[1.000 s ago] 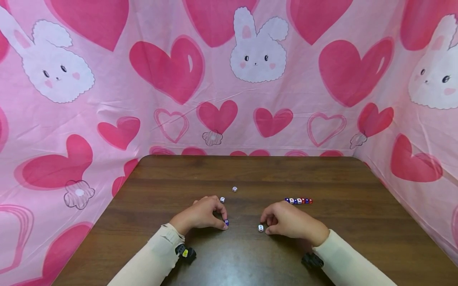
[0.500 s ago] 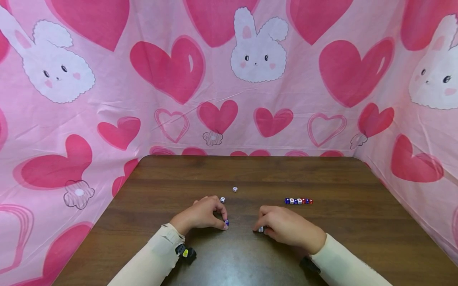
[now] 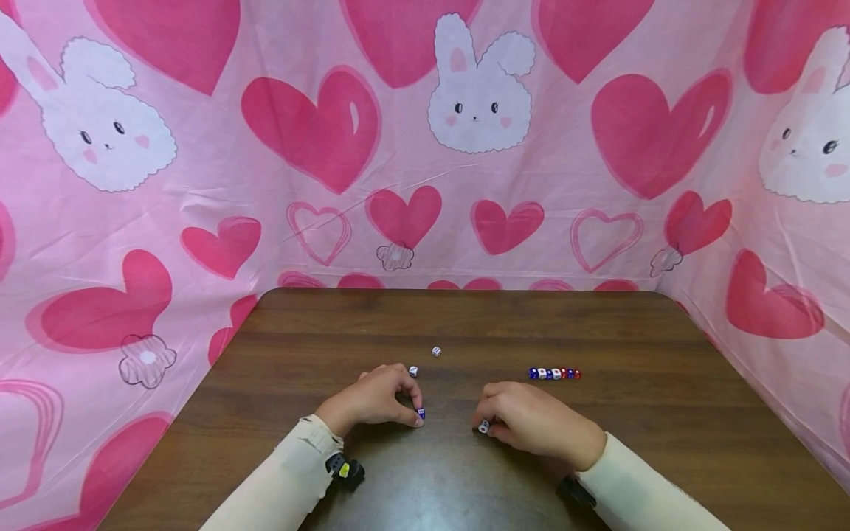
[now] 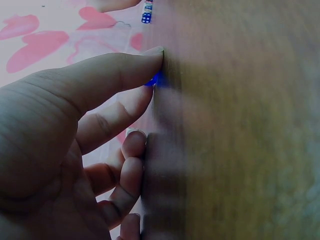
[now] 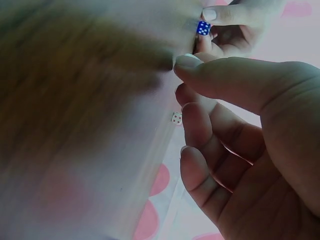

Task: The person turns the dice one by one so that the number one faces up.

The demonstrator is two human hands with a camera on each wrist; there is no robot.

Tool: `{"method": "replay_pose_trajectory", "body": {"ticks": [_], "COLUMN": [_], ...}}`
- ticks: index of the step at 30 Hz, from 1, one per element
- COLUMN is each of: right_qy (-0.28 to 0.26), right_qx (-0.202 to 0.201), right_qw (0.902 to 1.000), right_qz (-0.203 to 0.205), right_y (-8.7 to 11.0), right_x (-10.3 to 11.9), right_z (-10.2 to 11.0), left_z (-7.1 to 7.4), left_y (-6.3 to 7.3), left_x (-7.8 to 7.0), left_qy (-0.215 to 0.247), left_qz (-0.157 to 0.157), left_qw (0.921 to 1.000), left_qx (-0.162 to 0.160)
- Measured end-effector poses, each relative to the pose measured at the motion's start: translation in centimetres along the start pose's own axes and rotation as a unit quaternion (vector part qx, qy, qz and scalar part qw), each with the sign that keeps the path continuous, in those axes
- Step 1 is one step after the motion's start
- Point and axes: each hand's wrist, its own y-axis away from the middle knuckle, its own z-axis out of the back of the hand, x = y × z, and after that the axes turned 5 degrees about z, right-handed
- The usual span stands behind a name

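Note:
My left hand (image 3: 375,398) rests low over the table and pinches a blue die (image 3: 421,414) with white dots between thumb and index finger. The same blue die shows between the fingertips in the left wrist view. To the right, my right hand (image 3: 538,420) holds a white die (image 3: 484,426) at its thumb and fingertips, the die looking tilted. In the right wrist view the fingers hide that die. Just beyond the left hand's knuckles lies another white die (image 3: 413,371), and a further white die (image 3: 436,352) sits a little farther back.
A straight row of blue, white and red dice (image 3: 554,374) stands beyond the right hand. The brown wooden table (image 3: 332,317) has its far edge against a pink cloth (image 3: 558,169) printed with hearts and rabbits.
My right hand has moved slightly left and its fingers have closed on the white die, which has turned in them. The left hand and the other dice have stayed put.

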Motion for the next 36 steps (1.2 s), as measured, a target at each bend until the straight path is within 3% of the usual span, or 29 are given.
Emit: {"method": "replay_pose_trajectory", "body": {"ticks": [10,20,30,36], "right_qy": [-0.047,-0.079,-0.196,-0.234], "right_qx": [0.016,0.023,0.029,0.041], "right_qw": [0.9972,0.9936,0.9721,0.9591], "right_qz": [-0.057,-0.077,-0.125,-0.155], "right_y": [-0.1,0.2,0.8,1.1], "right_x": [-0.2,-0.8,-2.3,-2.8], "right_z": [0.3,0.1,-0.1,0.1], "left_z": [0.0,0.1,0.0,0.0], "left_y": [0.0,0.0,0.0,0.0], "left_x": [0.0,0.0,0.0,0.0], "left_qy": [-0.002,-0.002,-0.003,-0.003], "left_qz": [-0.001,0.002,0.002,0.001], "left_qw": [1.0,1.0,1.0,1.0], "left_qx": [-0.001,0.001,-0.002,-0.002]}}
